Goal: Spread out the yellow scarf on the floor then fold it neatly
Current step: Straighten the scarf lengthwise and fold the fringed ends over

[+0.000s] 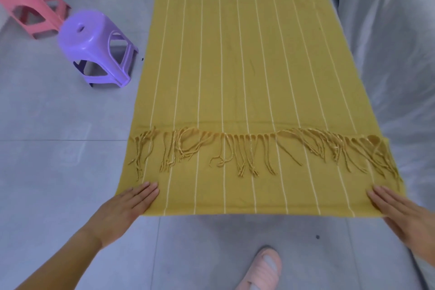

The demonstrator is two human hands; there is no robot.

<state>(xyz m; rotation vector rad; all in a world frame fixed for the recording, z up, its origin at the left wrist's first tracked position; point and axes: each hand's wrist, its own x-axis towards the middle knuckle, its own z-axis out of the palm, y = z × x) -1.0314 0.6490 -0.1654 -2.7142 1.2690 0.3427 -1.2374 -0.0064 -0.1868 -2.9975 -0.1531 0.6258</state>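
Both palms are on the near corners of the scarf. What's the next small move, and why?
Probably lift the right hand and comb the fringe straight: its tassels lie tangled and slanted across the yellow scarf, while the left hand pins a corner.

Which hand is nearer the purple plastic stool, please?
Left. The left hand rests on the yellow striped scarf at its corner below the purple plastic stool; the right hand rests on the opposite corner.
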